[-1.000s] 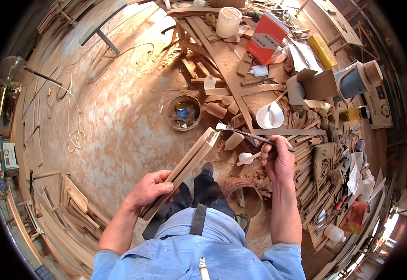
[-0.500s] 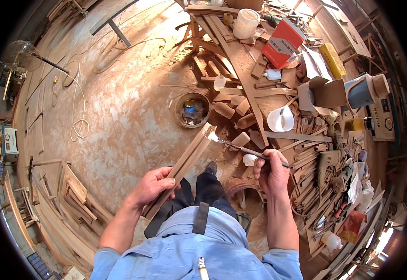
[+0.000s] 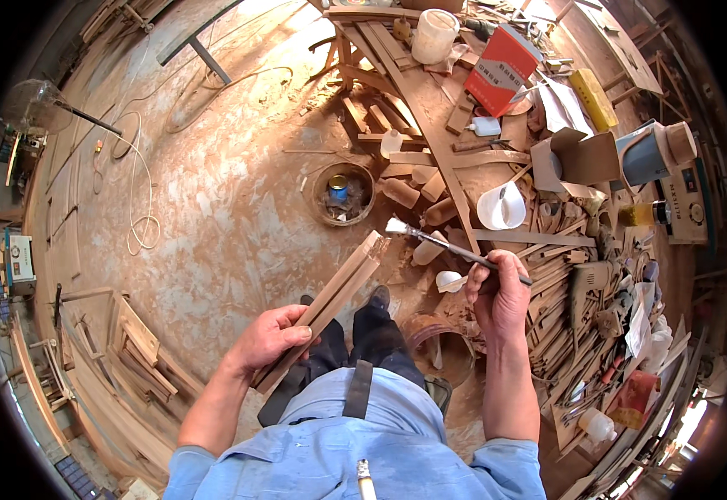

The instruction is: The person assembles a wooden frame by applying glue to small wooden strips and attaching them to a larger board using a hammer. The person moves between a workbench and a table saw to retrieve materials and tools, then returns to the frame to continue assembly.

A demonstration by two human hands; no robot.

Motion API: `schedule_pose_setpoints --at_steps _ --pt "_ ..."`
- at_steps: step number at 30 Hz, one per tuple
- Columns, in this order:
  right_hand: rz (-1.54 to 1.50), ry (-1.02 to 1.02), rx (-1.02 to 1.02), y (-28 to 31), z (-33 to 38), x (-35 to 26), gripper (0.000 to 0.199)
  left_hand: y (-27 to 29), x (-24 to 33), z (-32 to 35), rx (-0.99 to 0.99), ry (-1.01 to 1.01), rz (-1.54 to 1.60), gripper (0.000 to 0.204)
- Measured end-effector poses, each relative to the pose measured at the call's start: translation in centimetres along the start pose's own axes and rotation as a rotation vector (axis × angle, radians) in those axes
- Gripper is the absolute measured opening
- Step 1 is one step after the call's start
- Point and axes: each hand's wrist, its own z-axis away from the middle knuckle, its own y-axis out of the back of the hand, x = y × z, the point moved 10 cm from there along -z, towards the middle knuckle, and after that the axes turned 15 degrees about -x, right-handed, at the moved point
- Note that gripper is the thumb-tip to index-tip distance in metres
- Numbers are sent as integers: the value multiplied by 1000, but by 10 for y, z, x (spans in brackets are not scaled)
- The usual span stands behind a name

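My left hand (image 3: pixel 276 337) is closed round the lower part of a grooved wooden piece (image 3: pixel 327 298), thumb on top. The piece slants up and away to the right, and its far end looks wet or pale. In my right hand (image 3: pixel 499 292) is a thin dark-handled brush (image 3: pixel 444 246), gripped like a pen. White bristles at its tip point left, just beyond the wood's far end and apart from it. A white cup (image 3: pixel 449 282) is below the brush handle.
A round bucket (image 3: pixel 317 198) with a blue can (image 3: pixel 337 191) inside stands ahead on the floor. To the right, a cluttered bench (image 3: pixel 430 125) bears a white container (image 3: pixel 501 208), a red box (image 3: pixel 503 68) and many wood strips. Long boards (image 3: pixel 117 417) lie at left.
The brush has lifted off the end of the wooden piece and moved slightly up and right. My left hand keeps its hold, and the wood has turned a little.
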Motion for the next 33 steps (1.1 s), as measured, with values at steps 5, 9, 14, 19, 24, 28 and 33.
schedule_pose_setpoints --at_steps 5,9,14,19,24,28,33 --pt "19 -137 -54 -8 1 16 21 -1 -1 -1 -5 1 2 52" --pt "-5 -92 81 6 2 13 21 -2 -1 0 -19 2 -5 53" --pt "18 -127 -59 -8 -3 14 21 -1 1 0 -14 -5 -1 53" --pt "68 -66 -15 -6 -1 7 21 -2 0 1 -25 -3 14 40" --pt "74 -114 -136 -22 9 17 20 0 2 -1 -38 -6 -5 39" --pt "45 -149 -153 -24 15 25 17 5 -2 -3 9 19 -16 46" --pt "74 -123 -78 -13 7 10 18 8 -5 -2 10 17 -28 39"
